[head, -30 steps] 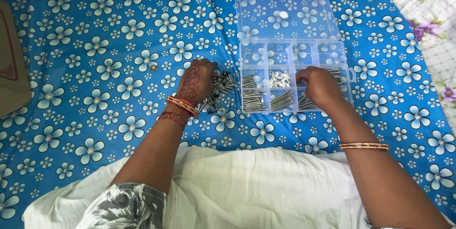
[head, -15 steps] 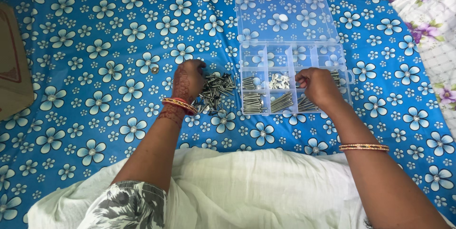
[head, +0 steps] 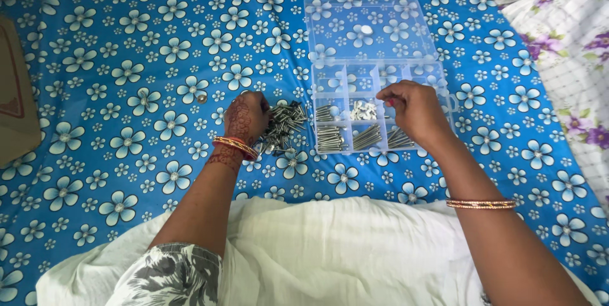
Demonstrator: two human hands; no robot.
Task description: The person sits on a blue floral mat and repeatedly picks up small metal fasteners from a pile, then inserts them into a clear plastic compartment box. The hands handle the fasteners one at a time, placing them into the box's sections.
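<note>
My left hand (head: 246, 116) rests curled on the pile of screws (head: 284, 125), just left of the clear box (head: 380, 112). My right hand (head: 412, 108) hovers over the box, fingers pinched together; I cannot tell what they hold.

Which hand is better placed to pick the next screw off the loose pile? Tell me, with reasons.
Left. The left hand rests against the loose pile of screws on the blue cloth; the right hand hovers over the clear organizer box, farther away.

Bright, even daylight, soft faint shadows, sharp focus, slight wide-angle bend at edges.
</note>
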